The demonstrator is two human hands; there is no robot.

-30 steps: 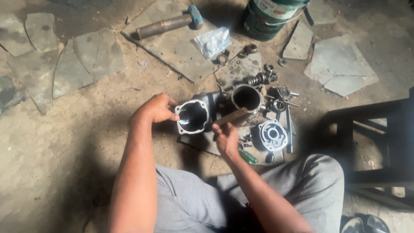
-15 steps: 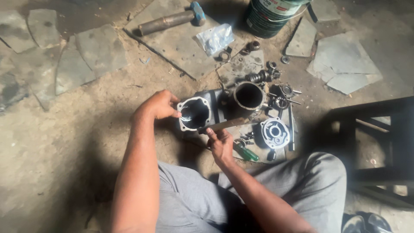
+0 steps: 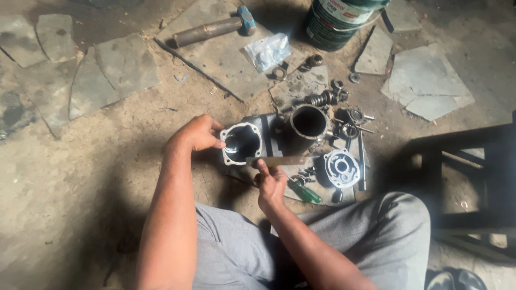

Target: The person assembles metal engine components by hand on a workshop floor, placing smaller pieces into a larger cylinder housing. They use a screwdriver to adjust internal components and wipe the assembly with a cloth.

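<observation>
Two bare hands: left hand (image 3: pixel 198 134) steadies cast-metal housing (image 3: pixel 252 140), right hand (image 3: pixel 270 182) grips flat blade (image 3: pixel 279 160)

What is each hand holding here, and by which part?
The right hand holds a flat metal blade by its near end, laid against the engine block. The left hand grips the block's left edge beside the round opening.

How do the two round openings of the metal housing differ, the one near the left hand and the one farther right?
The left opening has a pale gasket-like rim and faces the camera; the right opening has a bare dark rim and points upward. The left hand touches the left opening's edge; no hand touches the right opening. A flat blade in the right hand lies at the left one's lower rim. Both are dark inside.
</observation>
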